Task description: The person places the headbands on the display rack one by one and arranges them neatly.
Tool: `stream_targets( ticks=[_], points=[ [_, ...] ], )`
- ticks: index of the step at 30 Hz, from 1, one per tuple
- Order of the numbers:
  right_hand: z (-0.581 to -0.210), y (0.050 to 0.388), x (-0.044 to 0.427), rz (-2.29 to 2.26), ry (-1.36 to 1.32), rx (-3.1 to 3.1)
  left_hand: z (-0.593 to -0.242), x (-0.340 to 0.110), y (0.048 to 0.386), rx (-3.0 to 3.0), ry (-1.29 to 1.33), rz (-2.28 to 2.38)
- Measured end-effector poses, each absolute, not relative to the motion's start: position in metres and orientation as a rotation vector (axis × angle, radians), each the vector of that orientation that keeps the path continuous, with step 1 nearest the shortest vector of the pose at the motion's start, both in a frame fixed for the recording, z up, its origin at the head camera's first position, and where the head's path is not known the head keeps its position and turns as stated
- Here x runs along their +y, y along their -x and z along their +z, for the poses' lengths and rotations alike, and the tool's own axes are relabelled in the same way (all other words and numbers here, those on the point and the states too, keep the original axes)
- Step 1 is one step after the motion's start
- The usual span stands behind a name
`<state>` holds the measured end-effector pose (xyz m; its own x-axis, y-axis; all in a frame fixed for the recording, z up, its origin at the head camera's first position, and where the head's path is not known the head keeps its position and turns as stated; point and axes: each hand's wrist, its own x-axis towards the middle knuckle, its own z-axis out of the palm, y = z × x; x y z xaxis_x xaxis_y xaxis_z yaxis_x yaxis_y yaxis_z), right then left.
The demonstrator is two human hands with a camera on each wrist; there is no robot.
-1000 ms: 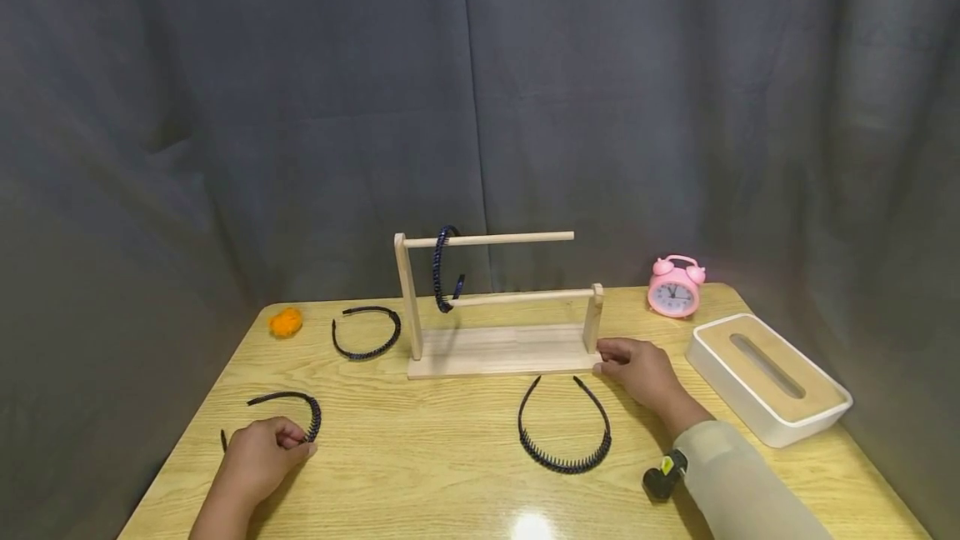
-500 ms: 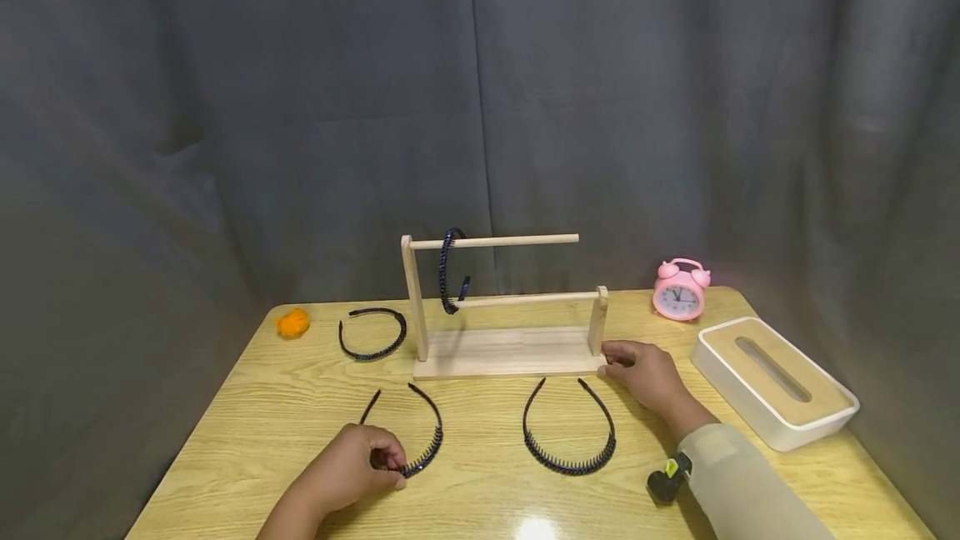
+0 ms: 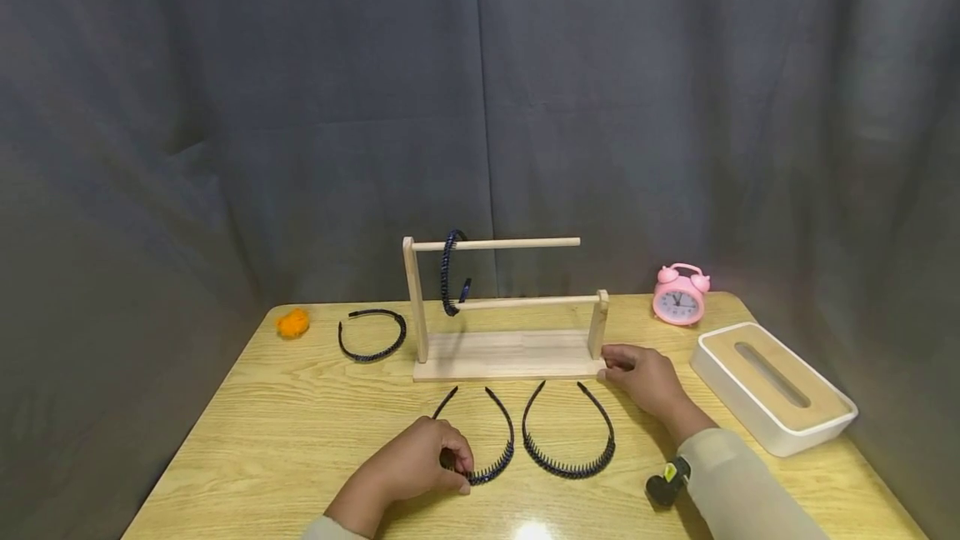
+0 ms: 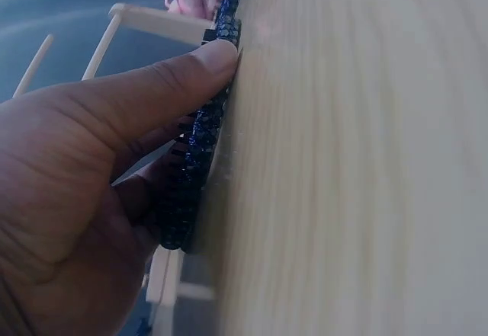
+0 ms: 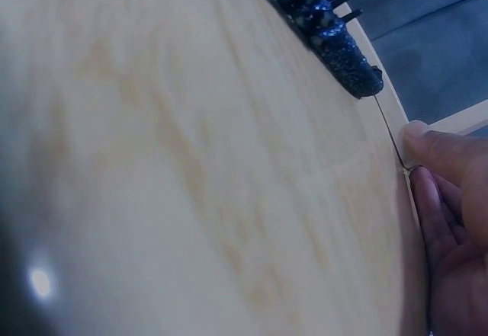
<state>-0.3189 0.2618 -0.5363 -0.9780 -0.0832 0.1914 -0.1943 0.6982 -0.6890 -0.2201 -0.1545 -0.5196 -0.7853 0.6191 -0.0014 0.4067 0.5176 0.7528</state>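
Near the front of the table my left hand (image 3: pixel 420 461) pinches a dark toothed headband (image 3: pixel 501 463) by its curved band, thumb on the near side. In the left wrist view that headband (image 4: pixel 200 142) lies along the tabletop, with its teeth toward my fingers. A second toothed headband (image 3: pixel 570 469) lies just to the right, its ends pointing at the rack. My right hand (image 3: pixel 647 382) grips the right end of the base of a wooden two-bar rack (image 3: pixel 510 357); the right wrist view shows the thumb (image 5: pixel 438 149) on the base. One headband (image 3: pixel 447 273) hangs from the rack's upper bar at the left.
Another headband (image 3: pixel 372 357) lies left of the rack, near an orange fluffy ball (image 3: pixel 292 323). A pink alarm clock (image 3: pixel 678 297) stands at the back right. In front of it is a white tissue box (image 3: pixel 776 390) with a wooden top. Dark curtains (image 3: pixel 480 107) hang behind the table.
My left hand has slid the headband rightward across the table, from the left side to beside the second one, its ends turning toward the rack. My right hand has stayed at the rack's base.
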Motion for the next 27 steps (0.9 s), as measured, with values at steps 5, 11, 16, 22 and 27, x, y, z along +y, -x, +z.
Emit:
stream_targets(
  ticks=[5, 11, 16, 22, 27],
  points=[
    [-0.539, 0.318, 0.263, 1.156, -0.231, -2.759, -0.522, -0.145, 0.224, 2.496, -0.892, 1.106],
    [-0.54, 0.32, 0.264, 1.16, -0.242, -2.75, -0.519, -0.156, 0.233, 2.52, -0.775, 1.273],
    [-0.539, 0.321, 0.265, 1.166, -0.235, -2.746, -0.522, -0.183, 0.262, 2.725, -0.414, 1.554],
    [-0.539, 0.321, 0.265, 1.186, -0.213, -2.753, -0.525, -0.221, 0.298, 2.962, -0.059, 1.583],
    [-0.54, 0.32, 0.266, 1.208, -0.214, -2.753, -0.524, -0.237, 0.317, 3.023, -0.019, 1.458]
  ],
)
